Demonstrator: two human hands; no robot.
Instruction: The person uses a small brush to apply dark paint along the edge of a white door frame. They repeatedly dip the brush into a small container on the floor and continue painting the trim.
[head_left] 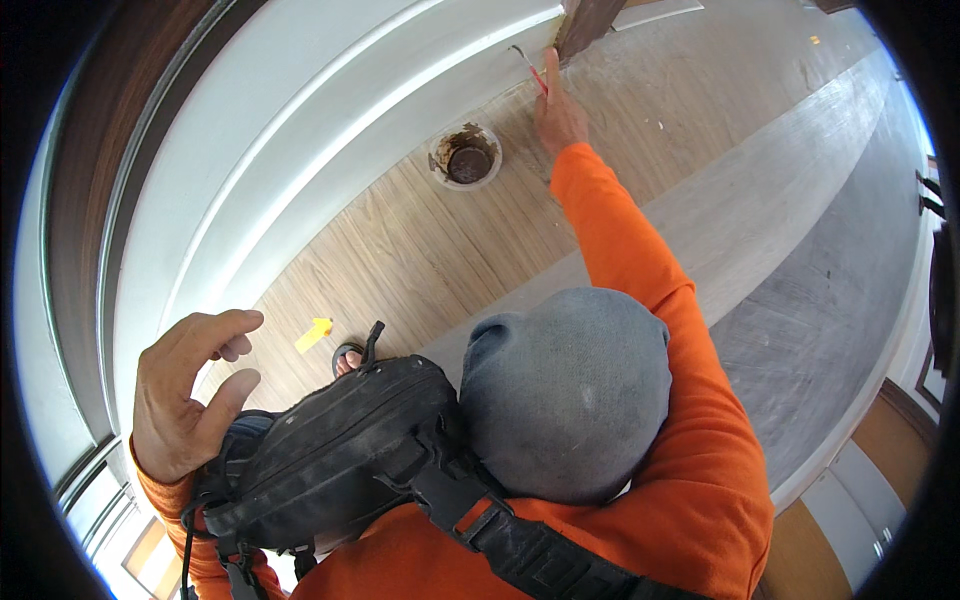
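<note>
Wood floor: right hand point(558, 112) apparently holds brush point(531, 66).

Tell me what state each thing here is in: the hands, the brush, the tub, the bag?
Right hand: stretched forward, gripping a thin brush.
Brush: held, tip at the white trim.
Left hand: raised, fingers curled, holding nothing.
Tub: open, upright on the wooden floor, brown inside.
Black bag: strapped on the chest.
</note>
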